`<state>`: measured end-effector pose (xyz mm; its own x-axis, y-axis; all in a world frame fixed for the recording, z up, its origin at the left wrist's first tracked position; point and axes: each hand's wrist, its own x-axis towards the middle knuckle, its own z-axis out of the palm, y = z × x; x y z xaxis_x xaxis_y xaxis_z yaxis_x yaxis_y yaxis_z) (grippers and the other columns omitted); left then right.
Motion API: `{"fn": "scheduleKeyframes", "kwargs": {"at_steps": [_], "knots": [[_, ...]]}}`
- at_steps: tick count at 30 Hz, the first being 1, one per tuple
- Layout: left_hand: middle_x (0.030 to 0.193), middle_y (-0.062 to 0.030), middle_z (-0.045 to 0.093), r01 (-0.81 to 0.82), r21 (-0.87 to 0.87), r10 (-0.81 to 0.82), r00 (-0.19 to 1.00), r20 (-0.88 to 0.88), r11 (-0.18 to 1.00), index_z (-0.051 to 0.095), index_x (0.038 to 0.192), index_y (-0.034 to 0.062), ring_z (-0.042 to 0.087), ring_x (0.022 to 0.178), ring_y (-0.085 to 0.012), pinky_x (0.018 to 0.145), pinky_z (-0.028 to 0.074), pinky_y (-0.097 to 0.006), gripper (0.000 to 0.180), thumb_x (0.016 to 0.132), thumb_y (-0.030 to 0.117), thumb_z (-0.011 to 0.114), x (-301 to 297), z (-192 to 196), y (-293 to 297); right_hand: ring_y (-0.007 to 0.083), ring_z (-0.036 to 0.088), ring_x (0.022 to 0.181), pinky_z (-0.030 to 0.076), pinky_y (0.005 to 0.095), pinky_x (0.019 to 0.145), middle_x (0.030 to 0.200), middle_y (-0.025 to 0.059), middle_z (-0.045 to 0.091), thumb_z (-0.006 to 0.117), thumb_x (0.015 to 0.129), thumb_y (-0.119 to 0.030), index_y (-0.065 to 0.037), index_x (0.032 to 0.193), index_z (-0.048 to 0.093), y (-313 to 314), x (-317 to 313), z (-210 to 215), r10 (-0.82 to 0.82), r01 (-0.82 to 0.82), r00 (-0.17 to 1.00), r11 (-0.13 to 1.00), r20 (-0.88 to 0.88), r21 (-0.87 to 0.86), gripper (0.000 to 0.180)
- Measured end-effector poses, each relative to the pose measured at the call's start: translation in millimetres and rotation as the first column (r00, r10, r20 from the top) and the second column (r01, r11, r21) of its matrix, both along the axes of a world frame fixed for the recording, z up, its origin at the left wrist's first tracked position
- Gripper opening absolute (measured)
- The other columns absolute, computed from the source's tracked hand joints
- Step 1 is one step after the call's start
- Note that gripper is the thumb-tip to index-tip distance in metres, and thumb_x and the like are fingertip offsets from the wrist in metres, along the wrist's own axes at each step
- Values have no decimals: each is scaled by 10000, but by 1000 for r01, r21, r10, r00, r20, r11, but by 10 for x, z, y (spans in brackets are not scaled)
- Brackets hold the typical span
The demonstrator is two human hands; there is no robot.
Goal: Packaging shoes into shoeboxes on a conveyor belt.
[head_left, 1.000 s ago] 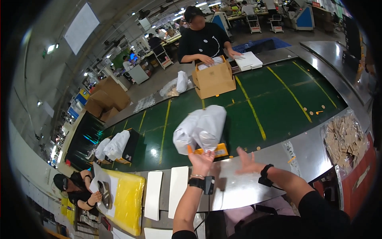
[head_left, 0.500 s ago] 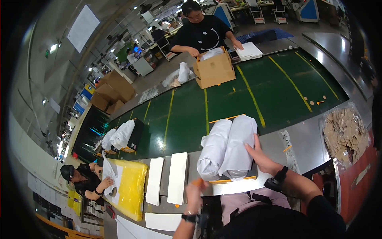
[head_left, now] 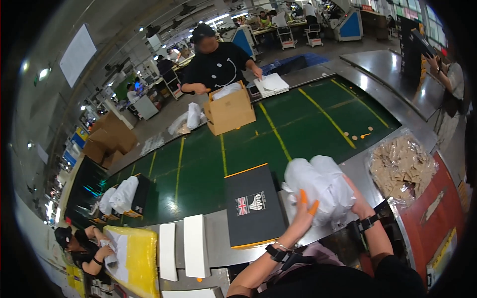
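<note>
1. Two hands held the white-wrapped bundle (head_left: 323, 191) between them: the left hand (head_left: 300, 218) pressed its left side, and the right hand (head_left: 358, 202) cupped its right side.
2. On the left, the fingers were parted and half open against the wrapping, with orange covers (head_left: 313, 207) on two tips. How far the right fingers were bent could not be told, since the bundle hid most of them.
3. Half a second earlier the bundle lay on top of the dark box (head_left: 256, 211); now it was off, just to the right. That left the lid uncovered, so bundle and box could seemingly be handled apart.
4. The bundle was over the near metal edge (head_left: 217, 238); whether it touched the metal could not be told.
5. The box lay flat and closed, partly over the green belt (head_left: 198, 164).
6. Farther out, a bag of brown paper pieces (head_left: 403, 171) lay to the right and white boards (head_left: 195, 246) to the left. Across the belt, a co-worker (head_left: 213, 67) stood at a brown carton (head_left: 232, 113).
</note>
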<state>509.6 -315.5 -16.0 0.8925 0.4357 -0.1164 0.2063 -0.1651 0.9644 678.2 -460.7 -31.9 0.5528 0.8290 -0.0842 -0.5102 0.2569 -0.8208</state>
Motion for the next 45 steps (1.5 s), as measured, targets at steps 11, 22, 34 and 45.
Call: {"fn": "scheduleKeyframes", "kwargs": {"at_steps": [11,22,34,45], "knots": [[1397,-115,527,-180,159,174,984,49,971,365,1486,106,584,1181,-198,966,488,-313,624,932,138,649,-1021,729,872,430,313,1414,270,486,1147,1521,253,345,720,832,-373,-51,1439,444,-604,-376,747,246,638,260,682,934,-358,741],[1426,-124,439,-335,-382,376,926,38,861,116,1555,61,464,1249,-194,1015,426,-304,766,964,116,600,-1636,-200,966,559,216,1398,246,558,1146,1538,294,254,709,853,-409,-118,1382,520,910,-1322,632,185,35,322,978,928,-207,633],[1521,-180,353,-336,-340,391,914,106,878,113,1546,-27,330,1392,-210,1142,249,-292,807,969,241,610,-1767,-552,662,477,353,1340,169,665,1117,1408,205,481,703,799,-423,-121,1287,610,996,-1546,302,373,201,-295,924,880,-324,581],[1267,-106,623,-577,-643,673,729,-126,504,472,1419,11,574,1131,-140,982,439,-257,500,1023,313,516,-2228,-796,762,487,276,1387,120,671,1130,1444,215,436,671,807,-386,-92,1294,600,1045,-1505,288,435,150,-276,900,857,-408,574]]}}
